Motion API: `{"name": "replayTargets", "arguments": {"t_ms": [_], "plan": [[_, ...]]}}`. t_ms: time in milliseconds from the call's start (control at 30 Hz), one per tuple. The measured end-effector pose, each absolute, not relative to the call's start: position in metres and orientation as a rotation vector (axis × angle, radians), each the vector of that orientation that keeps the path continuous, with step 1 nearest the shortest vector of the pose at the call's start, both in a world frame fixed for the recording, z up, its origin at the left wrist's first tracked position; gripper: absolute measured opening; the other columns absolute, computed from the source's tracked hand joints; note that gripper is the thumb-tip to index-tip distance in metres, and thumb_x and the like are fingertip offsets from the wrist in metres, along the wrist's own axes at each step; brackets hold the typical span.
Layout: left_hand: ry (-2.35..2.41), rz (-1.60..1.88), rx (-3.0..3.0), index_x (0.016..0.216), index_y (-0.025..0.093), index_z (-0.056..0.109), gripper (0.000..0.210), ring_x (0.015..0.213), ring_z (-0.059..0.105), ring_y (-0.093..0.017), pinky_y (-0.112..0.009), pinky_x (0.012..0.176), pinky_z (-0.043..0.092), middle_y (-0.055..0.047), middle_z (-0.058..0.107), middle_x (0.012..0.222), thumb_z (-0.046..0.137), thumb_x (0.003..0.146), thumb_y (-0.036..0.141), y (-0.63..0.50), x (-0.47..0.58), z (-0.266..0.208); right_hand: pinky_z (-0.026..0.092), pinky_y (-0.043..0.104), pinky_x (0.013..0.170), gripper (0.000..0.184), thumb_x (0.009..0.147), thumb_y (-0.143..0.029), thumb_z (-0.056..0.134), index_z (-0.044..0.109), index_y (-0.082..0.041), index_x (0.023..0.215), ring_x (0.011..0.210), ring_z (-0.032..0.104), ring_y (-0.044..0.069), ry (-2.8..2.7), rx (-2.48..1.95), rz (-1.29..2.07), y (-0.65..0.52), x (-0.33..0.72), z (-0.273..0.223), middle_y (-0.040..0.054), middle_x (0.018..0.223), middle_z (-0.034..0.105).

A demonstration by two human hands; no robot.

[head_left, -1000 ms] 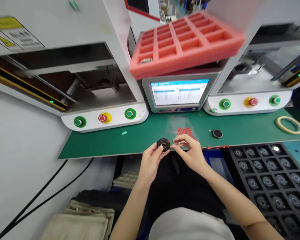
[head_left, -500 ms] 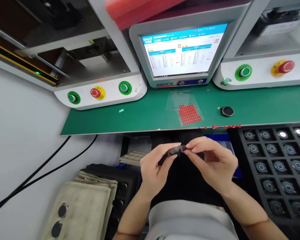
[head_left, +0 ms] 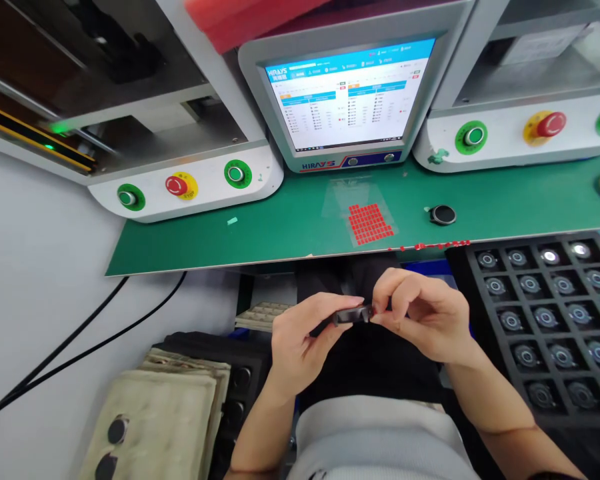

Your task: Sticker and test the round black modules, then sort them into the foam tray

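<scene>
Between my two hands, just below the bench edge, is a dark watch case [head_left: 353,315] seen edge-on. My left hand [head_left: 300,340] pinches it from the left, thumb below and fingers above. At its right end, my right hand [head_left: 423,317] has thumb and index finger pressed together; any small piece between them is too hidden to make out. On the green bench [head_left: 280,230] above lies a clear sheet with a block of red stickers [head_left: 371,224]. Farther right sits another round black watch case [head_left: 443,214].
Loose red stickers [head_left: 420,247] line the bench's front edge. A black compartment tray [head_left: 530,320] with several watch cases stands at the right. Stacked beige trays [head_left: 165,413] are at lower left. Behind the bench stand a monitor [head_left: 350,100] and machines with buttons [head_left: 236,174].
The view has shifted a little, bringing a tape roll in at the right. My right fingers have curled closer at the watch case's right end; the case now looks more level.
</scene>
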State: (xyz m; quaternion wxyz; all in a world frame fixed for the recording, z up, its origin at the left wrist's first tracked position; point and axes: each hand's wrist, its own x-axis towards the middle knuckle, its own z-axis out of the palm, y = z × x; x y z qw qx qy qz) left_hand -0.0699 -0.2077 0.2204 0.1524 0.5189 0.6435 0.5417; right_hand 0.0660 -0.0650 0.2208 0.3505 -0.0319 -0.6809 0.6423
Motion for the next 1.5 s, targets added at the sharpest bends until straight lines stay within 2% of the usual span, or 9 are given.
{"name": "replayTargets", "arguments": {"t_ms": [200, 367, 567, 767, 967, 1033, 1133, 1333, 1500], "plan": [[1.858, 1.624, 1.424, 0.111, 0.026, 0.072, 0.027, 0.085, 0.072, -0.014, -0.020, 0.076, 0.057, -0.001, 0.078, 0.099, 0.068, 0.087, 0.013, -0.207, -0.069, 0.218, 0.059, 0.031, 0.071, 0.036, 0.076, 0.006, 0.070, 0.066, -0.024, 0.096, 0.083, 0.069, 0.016, -1.695, -0.199, 1.418, -0.081, 0.063, 0.215, 0.0022, 0.091, 0.073], [1.855, 1.601, 1.423, 0.110, 0.026, 0.072, 0.026, 0.084, 0.072, -0.012, -0.018, 0.074, 0.056, 0.000, 0.077, 0.099, 0.067, 0.088, 0.014, -0.206, -0.071, 0.218, 0.059, 0.032, 0.064, 0.031, 0.074, 0.004, 0.073, 0.067, -0.024, 0.085, 0.074, 0.070, 0.017, -1.725, -0.263, 1.306, -0.083, 0.063, 0.217, 0.0008, 0.081, 0.074], [1.911, 1.561, 1.404, 0.109, 0.026, 0.072, 0.023, 0.081, 0.072, -0.011, -0.016, 0.074, 0.055, 0.001, 0.077, 0.097, 0.066, 0.089, 0.016, -0.204, -0.069, 0.218, 0.058, 0.033, 0.065, 0.029, 0.077, 0.003, 0.071, 0.064, -0.024, 0.086, 0.074, 0.069, 0.016, -1.794, -0.260, 1.332, -0.077, 0.065, 0.220, 0.0011, 0.082, 0.072], [2.107, 1.601, 1.258, 0.105, 0.024, 0.073, 0.018, 0.083, 0.073, -0.012, -0.018, 0.075, 0.057, -0.001, 0.078, 0.098, 0.064, 0.091, 0.019, -0.197, -0.057, 0.216, 0.057, 0.028, 0.058, 0.028, 0.081, 0.001, 0.066, 0.057, -0.025, 0.080, 0.071, 0.068, 0.015, -1.907, -0.392, 0.977, -0.086, 0.056, 0.221, 0.0015, 0.080, 0.072], [2.114, 1.758, 0.956, 0.101, 0.020, 0.074, 0.014, 0.078, 0.074, -0.013, -0.018, 0.072, 0.059, -0.002, 0.078, 0.090, 0.067, 0.089, 0.024, -0.190, -0.055, 0.207, 0.058, 0.028, 0.063, 0.028, 0.082, 0.001, 0.064, 0.051, -0.024, 0.077, 0.070, 0.068, 0.014, -1.865, -0.461, 0.933, -0.100, 0.051, 0.217, 0.0020, 0.081, 0.069], [2.166, 1.920, 0.771, 0.102, 0.017, 0.074, 0.017, 0.074, 0.074, -0.013, -0.019, 0.071, 0.061, -0.001, 0.077, 0.088, 0.067, 0.089, 0.027, -0.183, -0.061, 0.200, 0.057, 0.026, 0.062, 0.028, 0.082, 0.003, 0.062, 0.051, -0.023, 0.077, 0.070, 0.067, 0.013, -1.829, -0.429, 1.013, -0.105, 0.051, 0.215, 0.0020, 0.081, 0.068], [2.237, 2.120, 0.652, 0.105, 0.015, 0.072, 0.021, 0.083, 0.074, -0.014, -0.024, 0.079, 0.062, -0.003, 0.077, 0.095, 0.066, 0.089, 0.026, -0.173, -0.072, 0.190, 0.056, 0.025, 0.064, 0.025, 0.082, 0.001, 0.063, 0.053, -0.022, 0.080, 0.072, 0.066, 0.012, -1.735, -0.407, 1.375, -0.117, 0.050, 0.212, 0.0008, 0.080, 0.067], [2.466, 1.913, 1.120, 0.109, 0.021, 0.072, 0.021, 0.091, 0.072, -0.013, -0.022, 0.084, 0.058, -0.001, 0.076, 0.102, 0.062, 0.091, 0.018, -0.167, -0.075, 0.193, 0.058, 0.021, 0.070, 0.025, 0.076, -0.010, 0.078, 0.056, -0.022, 0.079, 0.072, 0.068, 0.009, -1.470, -0.470, 2.072, -0.132, 0.041, 0.207, -0.0027, 0.078, 0.069], [2.566, 1.772, 1.392, 0.111, 0.020, 0.071, 0.026, 0.093, 0.072, -0.013, -0.019, 0.087, 0.055, -0.001, 0.077, 0.102, 0.063, 0.089, 0.011, -0.169, -0.072, 0.204, 0.058, 0.017, 0.064, 0.037, 0.057, -0.011, 0.091, 0.057, -0.019, 0.070, 0.063, 0.067, 0.008, -1.163, -0.647, 2.451, -0.117, 0.035, 0.204, -0.0043, 0.068, 0.069]]}}
